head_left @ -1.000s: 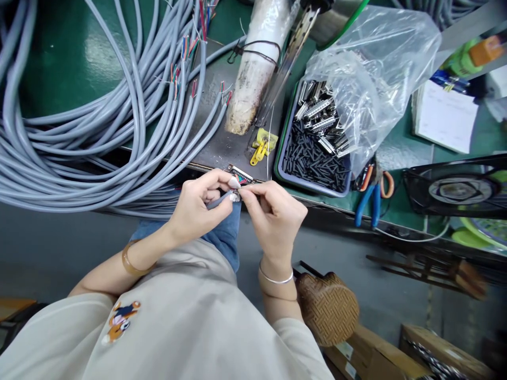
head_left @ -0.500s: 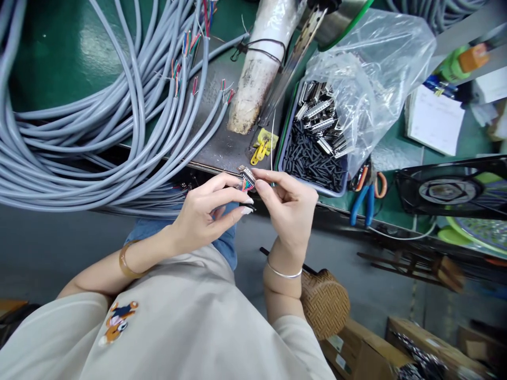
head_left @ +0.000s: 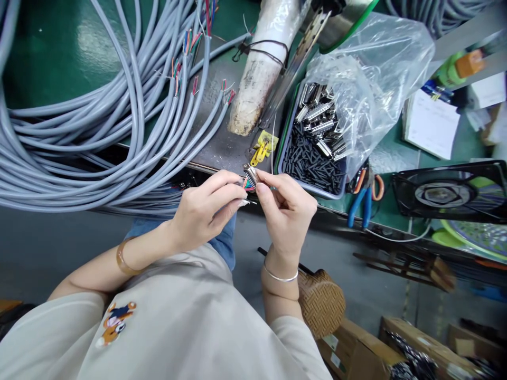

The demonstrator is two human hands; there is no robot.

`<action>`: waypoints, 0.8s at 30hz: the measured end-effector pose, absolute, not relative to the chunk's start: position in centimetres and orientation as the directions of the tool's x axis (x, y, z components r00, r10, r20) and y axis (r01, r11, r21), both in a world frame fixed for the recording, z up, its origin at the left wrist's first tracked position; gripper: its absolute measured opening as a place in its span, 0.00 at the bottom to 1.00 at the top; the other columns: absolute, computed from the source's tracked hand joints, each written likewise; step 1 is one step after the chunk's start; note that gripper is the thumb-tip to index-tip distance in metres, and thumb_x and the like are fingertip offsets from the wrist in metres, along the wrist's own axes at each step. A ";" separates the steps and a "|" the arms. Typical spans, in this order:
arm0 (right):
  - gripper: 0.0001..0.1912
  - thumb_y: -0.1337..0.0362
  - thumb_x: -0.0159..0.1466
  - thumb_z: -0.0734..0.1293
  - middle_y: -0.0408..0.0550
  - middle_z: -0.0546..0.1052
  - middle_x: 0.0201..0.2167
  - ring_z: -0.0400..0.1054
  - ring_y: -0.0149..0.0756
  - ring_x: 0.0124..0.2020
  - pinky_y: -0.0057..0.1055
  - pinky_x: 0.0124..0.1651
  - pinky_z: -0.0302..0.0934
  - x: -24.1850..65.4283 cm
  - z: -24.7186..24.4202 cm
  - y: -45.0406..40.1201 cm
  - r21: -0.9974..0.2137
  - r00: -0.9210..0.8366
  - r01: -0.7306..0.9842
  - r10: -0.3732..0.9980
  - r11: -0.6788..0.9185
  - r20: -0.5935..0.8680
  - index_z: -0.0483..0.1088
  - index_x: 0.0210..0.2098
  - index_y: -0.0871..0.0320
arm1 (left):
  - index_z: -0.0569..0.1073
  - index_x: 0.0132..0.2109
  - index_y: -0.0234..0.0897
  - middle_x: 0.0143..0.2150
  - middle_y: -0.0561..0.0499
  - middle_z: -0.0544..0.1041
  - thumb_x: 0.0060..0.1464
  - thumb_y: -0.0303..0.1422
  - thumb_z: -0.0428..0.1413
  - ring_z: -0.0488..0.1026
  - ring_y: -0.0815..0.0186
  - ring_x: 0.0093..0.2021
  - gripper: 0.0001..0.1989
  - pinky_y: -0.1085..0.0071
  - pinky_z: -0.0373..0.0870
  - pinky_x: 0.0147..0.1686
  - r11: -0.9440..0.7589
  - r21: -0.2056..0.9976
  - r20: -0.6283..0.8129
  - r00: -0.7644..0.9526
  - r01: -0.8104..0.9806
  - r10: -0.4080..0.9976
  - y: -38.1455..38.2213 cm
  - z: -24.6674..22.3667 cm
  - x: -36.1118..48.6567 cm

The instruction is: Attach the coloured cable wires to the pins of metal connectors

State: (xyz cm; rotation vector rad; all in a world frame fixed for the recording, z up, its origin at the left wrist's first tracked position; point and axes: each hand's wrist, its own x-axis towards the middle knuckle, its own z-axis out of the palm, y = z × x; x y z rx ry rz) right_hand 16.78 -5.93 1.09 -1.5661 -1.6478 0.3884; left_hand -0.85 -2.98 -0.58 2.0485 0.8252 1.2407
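Note:
Between my hands, just off the bench's front edge, is a small metal connector (head_left: 250,174) with thin coloured wires (head_left: 247,184) at its lower left side. My right hand (head_left: 288,211) pinches the connector between thumb and forefinger. The fingers of my left hand (head_left: 208,208) are closed at the wires, and a dark thin piece shows by its fingertips. Behind the connector lie yellow clips (head_left: 263,149). Right of them, a bin (head_left: 312,187) holds metal connectors (head_left: 321,119) and black tubes (head_left: 311,161).
Thick grey cables (head_left: 79,184) with stripped ends spread over the left. A wrapped white post (head_left: 257,79) leans behind the clips. Clear plastic (head_left: 380,79) drapes over the bin. Pliers (head_left: 362,203) and a black fan (head_left: 447,192) lie to the right, a woven stool (head_left: 321,303) below.
My left fingers have drawn closer together around the wires, and less of the dark piece shows. The connector has tilted slightly. The view has shifted a little.

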 end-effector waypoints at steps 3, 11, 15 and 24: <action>0.11 0.60 0.70 0.68 0.42 0.78 0.30 0.61 0.28 0.24 0.30 0.28 0.58 16.9 1.0 -6.0 -0.681 0.094 0.699 0.916 0.218 0.389 0.80 0.48 0.50 | 0.76 0.38 0.37 0.38 0.48 0.81 0.62 0.26 0.57 0.78 0.67 0.40 0.04 0.72 0.74 0.41 -0.557 0.818 0.489 0.337 0.141 0.804 -2.6 -0.1 -0.7; 0.09 0.63 0.68 0.69 0.39 0.78 0.24 0.65 0.27 0.21 0.29 0.26 0.57 17.6 0.2 -6.6 -0.369 -0.150 0.833 0.810 0.412 0.567 0.79 0.47 0.48 | 0.76 0.35 0.35 0.34 0.49 0.79 0.59 0.27 0.60 0.73 0.70 0.32 0.03 0.75 0.68 0.30 -0.297 0.952 0.263 0.300 0.071 0.917 -2.3 -0.1 -0.5; 0.06 0.63 0.69 0.68 0.42 0.80 0.26 0.69 0.28 0.23 0.28 0.28 0.60 17.4 0.0 -6.5 -0.298 -0.115 0.884 0.785 0.360 0.609 0.78 0.37 0.52 | 0.73 0.32 0.34 0.34 0.49 0.78 0.54 0.26 0.60 0.69 0.74 0.26 0.04 0.77 0.62 0.24 -0.171 0.985 0.154 0.273 0.039 0.950 -2.3 0.0 -0.3; 0.11 0.65 0.71 0.65 0.39 0.80 0.33 0.77 0.30 0.25 0.28 0.20 0.63 16.2 0.0 -6.3 -0.678 0.391 0.608 0.588 0.413 0.708 0.70 0.51 0.47 | 0.68 0.28 0.35 0.33 0.51 0.76 0.47 0.28 0.62 0.64 0.78 0.23 0.09 0.80 0.59 0.19 0.097 0.987 -0.061 0.248 -0.132 0.967 -0.6 -0.3 0.2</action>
